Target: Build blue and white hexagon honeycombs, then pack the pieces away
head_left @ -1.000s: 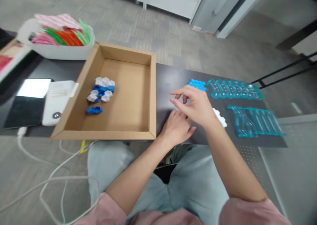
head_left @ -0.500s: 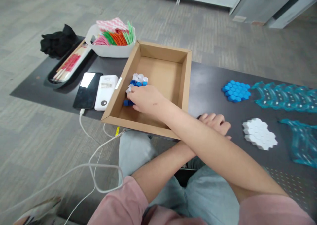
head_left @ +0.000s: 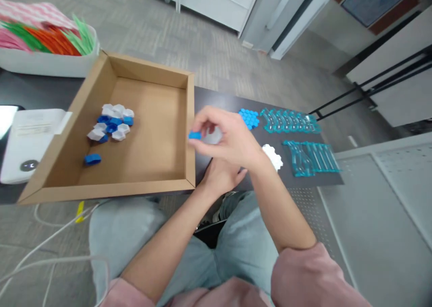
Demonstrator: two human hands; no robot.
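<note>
My right hand [head_left: 224, 133] is above the tabletop just past the box's right wall, thumb and fingers pinching a small blue hexagonal piece [head_left: 195, 135]. Below it, my left hand [head_left: 221, 174] is at the table's near edge, its fingers mostly hidden by the right hand. Through the loop of the right fingers shows a pale patch that I cannot make out. Inside the cardboard box [head_left: 191, 127], white hexagonal pieces [head_left: 118, 110] and blue hexagonal pieces [head_left: 112, 127] sit close together. A separate blue piece [head_left: 92, 159] lies nearer the front.
Right of my hands are a blue hexagon cluster [head_left: 249, 118], a white cluster [head_left: 272, 157] and two teal translucent wraps [head_left: 292, 121]. At left stand a white basket [head_left: 50, 64] of coloured sticks and a white power bank [head_left: 32, 140]. A white cable [head_left: 50, 239] hangs below.
My right hand has left the box and moved right, now carrying a blue piece. The loose blue piece stays in the box. The view has swung to the right.
</note>
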